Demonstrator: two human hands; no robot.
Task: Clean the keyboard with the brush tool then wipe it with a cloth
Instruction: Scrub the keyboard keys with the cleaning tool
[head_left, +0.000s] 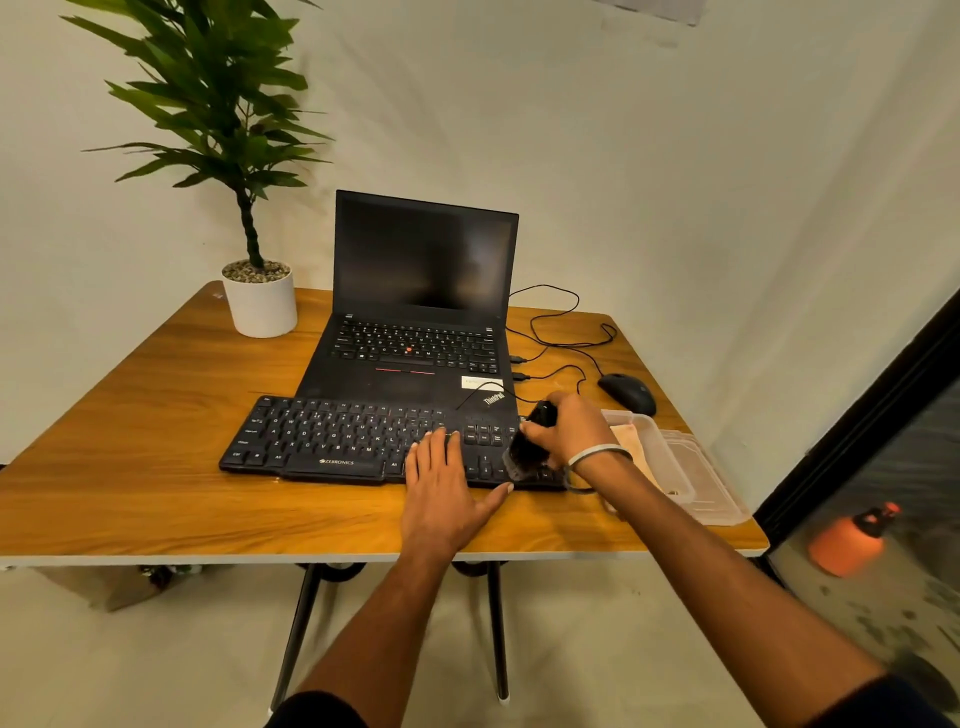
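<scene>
A black external keyboard (332, 436) lies on the wooden table (156, 457) in front of an open laptop. My left hand (447, 483) rests flat with straight fingers on the keyboard's lower right part. My right hand (571, 431) grips a black brush (527, 449), whose blurred bristles touch the keyboard's right end. Inside a clear plastic container (660, 441) just right of my right wrist lies a beige cloth (631, 439), partly hidden by that wrist.
The black laptop (421, 312) stands open behind the keyboard. A black mouse (626, 392) and its looping cable (561, 332) lie at the back right. A potted plant (260, 301) stands at the back left. An orange bottle (852, 540) sits on the floor to the right.
</scene>
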